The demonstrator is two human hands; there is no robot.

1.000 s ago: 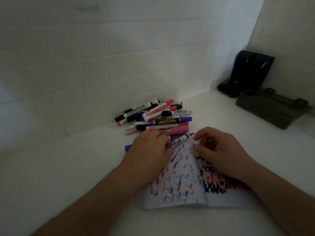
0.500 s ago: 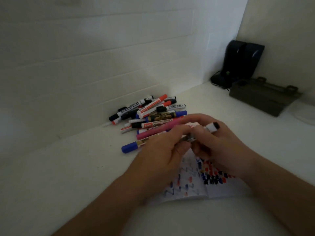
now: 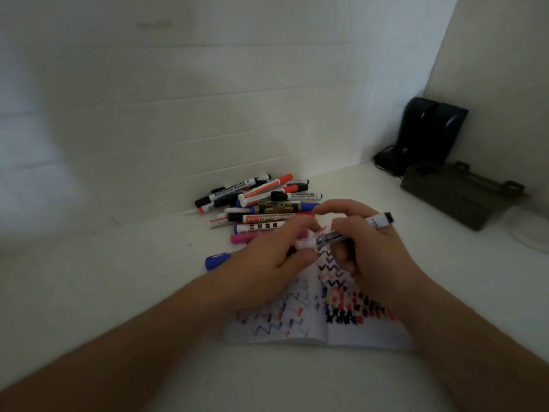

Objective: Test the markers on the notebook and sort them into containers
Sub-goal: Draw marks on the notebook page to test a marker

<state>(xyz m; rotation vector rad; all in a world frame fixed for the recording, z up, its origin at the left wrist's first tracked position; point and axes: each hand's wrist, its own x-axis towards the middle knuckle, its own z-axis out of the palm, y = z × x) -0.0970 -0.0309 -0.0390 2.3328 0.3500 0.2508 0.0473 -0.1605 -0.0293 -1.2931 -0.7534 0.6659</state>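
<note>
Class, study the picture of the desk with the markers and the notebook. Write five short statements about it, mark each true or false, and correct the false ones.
1. Both hands hold one marker above the notebook. True: the left hand and the right hand grip it.
2. The notebook pages are blank. False: they carry zigzag marks in several colours.
3. A pile of markers lies beyond the hands, near the wall. True.
4. A pink marker stands upright in a cup. False: it lies flat on the desk by the pile.
5. The dark box sits at the left of the desk. False: it is at the right, near the corner.
</note>
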